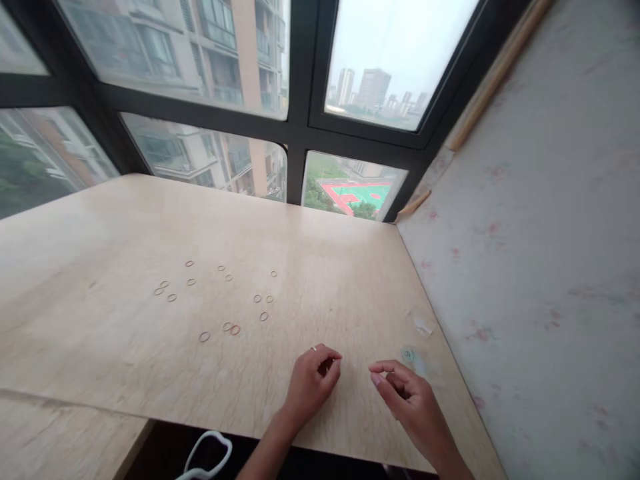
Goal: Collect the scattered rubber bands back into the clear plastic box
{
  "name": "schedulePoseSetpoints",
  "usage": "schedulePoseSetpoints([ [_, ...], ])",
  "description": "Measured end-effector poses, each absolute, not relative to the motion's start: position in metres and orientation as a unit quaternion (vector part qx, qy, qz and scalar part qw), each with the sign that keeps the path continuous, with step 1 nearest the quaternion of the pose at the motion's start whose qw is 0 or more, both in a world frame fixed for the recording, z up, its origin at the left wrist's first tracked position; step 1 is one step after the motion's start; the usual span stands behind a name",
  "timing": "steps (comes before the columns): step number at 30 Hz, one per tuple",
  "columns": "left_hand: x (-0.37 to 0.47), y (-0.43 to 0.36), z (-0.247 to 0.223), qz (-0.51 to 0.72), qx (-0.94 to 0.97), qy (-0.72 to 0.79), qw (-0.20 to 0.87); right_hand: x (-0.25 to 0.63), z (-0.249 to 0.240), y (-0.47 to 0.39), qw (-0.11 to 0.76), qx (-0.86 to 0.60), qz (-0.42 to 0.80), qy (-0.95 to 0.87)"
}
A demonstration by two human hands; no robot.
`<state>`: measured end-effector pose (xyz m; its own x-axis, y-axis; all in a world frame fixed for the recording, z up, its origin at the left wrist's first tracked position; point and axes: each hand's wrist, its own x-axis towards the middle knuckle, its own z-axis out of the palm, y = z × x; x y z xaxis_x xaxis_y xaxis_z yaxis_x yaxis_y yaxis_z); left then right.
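My left hand (311, 383) is above the near part of the stone counter, thumb and forefinger pinched together, with a thin ring on one finger. Facing it across a small gap is my right hand (413, 403), its thumb and forefinger also drawn together. What either pinch holds, if anything, is too small to make out. Several small thin rings lie scattered to the left, among them a reddish one (235, 330), a dark one (205, 337) and another (264, 317). Just beyond my right hand lies a clear plastic bag with a greenish coil (408, 354) in it.
The pale counter (350, 267) runs back to dark-framed windows (297, 133). A flower-patterned wall (525, 267) bounds the right side. A crumpled clear wrapper (423, 327) lies near that wall. Below the front edge, a white curved loop (213, 437) shows against the dark gap.
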<state>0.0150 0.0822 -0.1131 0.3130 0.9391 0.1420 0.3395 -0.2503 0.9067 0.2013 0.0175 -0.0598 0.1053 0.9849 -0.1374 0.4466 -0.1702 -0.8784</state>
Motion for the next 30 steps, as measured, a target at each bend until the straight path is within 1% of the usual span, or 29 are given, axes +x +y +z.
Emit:
schedulePoseSetpoints([
  [2, 0.016, 0.081, -0.113, 0.375, 0.697, 0.456, 0.407, 0.186, -0.05, 0.03, 0.336, -0.619, 0.416, -0.575],
  [6, 0.017, 0.082, -0.114, 0.387, 0.694, 0.465, 0.39, 0.156, -0.031, 0.071, 0.298, -0.554, 0.428, -0.649],
  [10, 0.017, 0.082, -0.115, 0.388, 0.683, 0.458, 0.417, 0.124, -0.037, 0.119, 0.241, -0.517, 0.44, -0.693],
  [15, 0.016, 0.08, -0.114, 0.403, 0.688, 0.434, 0.42, 0.082, -0.054, 0.17, 0.135, -0.519, 0.343, -0.771],
  [19, 0.015, 0.08, -0.11, 0.393, 0.697, 0.431, 0.417, 0.051, -0.057, 0.199, 0.086, -0.516, 0.27, -0.809],
  [24, 0.014, 0.08, -0.11, 0.394, 0.699, 0.427, 0.417, 0.034, -0.064, 0.224, -0.003, -0.535, 0.169, -0.828],
  [27, 0.015, 0.08, -0.113, 0.39, 0.699, 0.434, 0.412, 0.037, -0.067, 0.227, -0.033, -0.532, 0.144, -0.834],
  [30, 0.017, 0.08, -0.117, 0.39, 0.699, 0.437, 0.409, 0.049, -0.068, 0.22, -0.039, -0.532, 0.14, -0.834],
])
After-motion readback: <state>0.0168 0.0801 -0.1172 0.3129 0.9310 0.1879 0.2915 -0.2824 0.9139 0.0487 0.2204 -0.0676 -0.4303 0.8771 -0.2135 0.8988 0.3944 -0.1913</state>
